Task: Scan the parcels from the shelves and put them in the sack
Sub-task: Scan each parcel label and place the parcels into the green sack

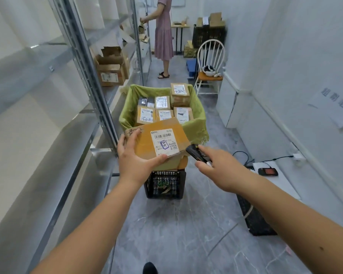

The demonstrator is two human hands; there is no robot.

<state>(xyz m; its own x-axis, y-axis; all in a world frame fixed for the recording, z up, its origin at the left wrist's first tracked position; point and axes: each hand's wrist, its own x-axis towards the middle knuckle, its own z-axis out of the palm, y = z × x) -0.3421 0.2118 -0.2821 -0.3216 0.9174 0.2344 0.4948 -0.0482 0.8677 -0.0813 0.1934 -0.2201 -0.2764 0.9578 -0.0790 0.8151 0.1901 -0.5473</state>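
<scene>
My left hand (134,157) grips a flat cardboard parcel (147,144) by its near left edge, its white label with barcode facing up. The parcel hovers over the near rim of the green sack (197,107), which lines a bin and holds several labelled boxes. My right hand (219,167) holds a black handheld scanner (196,154), its head pointing at the parcel's right edge. The sack stands on a black crate (164,183).
Metal shelves (83,76) run along the left with an open cardboard box (111,70). A person in a pink dress (163,34) stands down the aisle. A white chair (210,64), a white table with a black device (267,172), and a black crate (253,216) line the right.
</scene>
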